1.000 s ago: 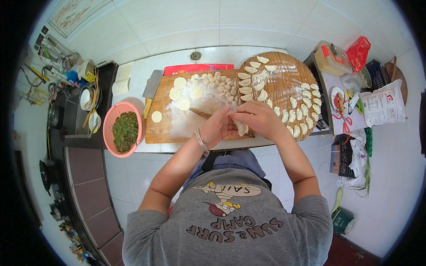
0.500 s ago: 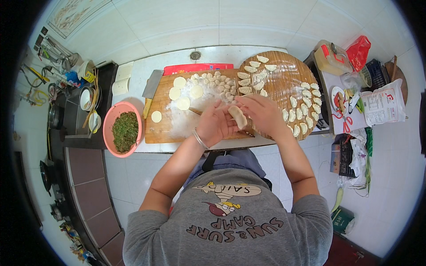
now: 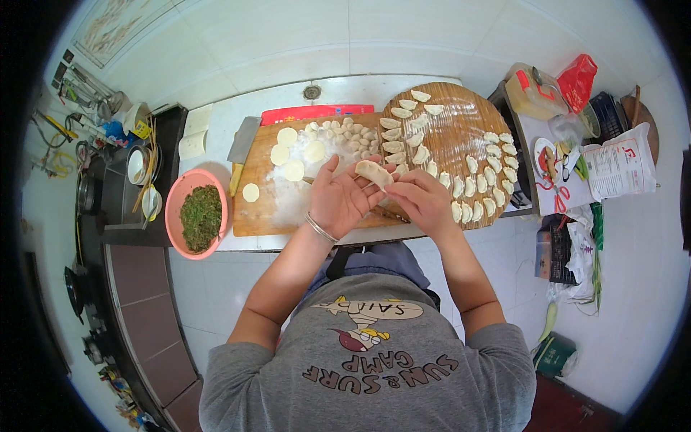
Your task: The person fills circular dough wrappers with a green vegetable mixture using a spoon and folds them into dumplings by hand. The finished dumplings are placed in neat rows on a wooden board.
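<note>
A pale, half-moon dumpling [image 3: 373,172] lies across the fingers of my left hand [image 3: 342,199], which is turned palm up. My right hand [image 3: 423,203] pinches the dumpling's lower right end between thumb and fingers. Both hands are above the near edge of a floured wooden board [image 3: 248,219]. On the board are several round dough wrappers [image 3: 279,154] and a heap of small dough pieces [image 3: 350,133]. A thin stick is partly hidden under my hands. Several finished dumplings [image 3: 471,165] stand in rows on a round wooden tray [image 3: 461,108] to the right.
Left of the board stands a pink bowl [image 3: 173,219] of green filling [image 3: 201,218]. A cleaver [image 3: 245,140] lies along the board's left edge. Red scissors [image 3: 554,191] and a white sack [image 3: 620,164] are at the far right. A stove counter [image 3: 126,232] is at the left.
The dumpling has moved up and left and turned from steep to nearly level on my left fingers. My right hand has shifted down and now pinches its end. The view has moved slightly.
</note>
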The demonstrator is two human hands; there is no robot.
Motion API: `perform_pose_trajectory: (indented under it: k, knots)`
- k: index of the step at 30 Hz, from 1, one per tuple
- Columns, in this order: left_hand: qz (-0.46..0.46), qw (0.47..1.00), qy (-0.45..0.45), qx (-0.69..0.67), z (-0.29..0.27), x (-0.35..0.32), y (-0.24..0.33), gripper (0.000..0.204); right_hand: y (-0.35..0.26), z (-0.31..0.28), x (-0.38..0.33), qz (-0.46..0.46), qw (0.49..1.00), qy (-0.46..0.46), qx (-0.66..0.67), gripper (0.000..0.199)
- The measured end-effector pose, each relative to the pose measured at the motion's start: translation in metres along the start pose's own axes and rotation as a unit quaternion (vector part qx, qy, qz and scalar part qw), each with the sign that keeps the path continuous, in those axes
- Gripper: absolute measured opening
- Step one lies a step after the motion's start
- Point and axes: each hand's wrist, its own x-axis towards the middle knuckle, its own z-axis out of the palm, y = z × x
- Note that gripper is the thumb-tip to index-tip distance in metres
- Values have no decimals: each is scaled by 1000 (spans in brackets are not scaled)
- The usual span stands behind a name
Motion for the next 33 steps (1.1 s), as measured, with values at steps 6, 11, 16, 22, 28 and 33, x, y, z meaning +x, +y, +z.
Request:
perform_pose_trajectory:
  k: [6, 11, 16, 22, 28, 33]
  knots:
    - [12, 1000, -2, 28, 0, 3, -8, 66, -7, 7, 2, 110, 992, 65, 21, 10]
    - [45, 996, 11, 79, 4, 5, -15, 63, -8, 14, 0, 175, 979, 102, 32, 8]
    - [69, 990, 37, 120, 4, 6, -21, 62, -14, 15, 0, 233, 968, 90, 25, 13]
    - [48, 991, 37, 116, 9, 2, -11, 63, -18, -8, 6, 151, 988, 14, -4, 15]
    - [6, 996, -3, 91, 0, 3, -7, 62, 2, -18, 9, 20, 999, -36, -2, 13]
    - [14, 989, 46, 138, 8, 4, -15, 60, 2, -16, 9, 73, 997, -34, 7, 12]
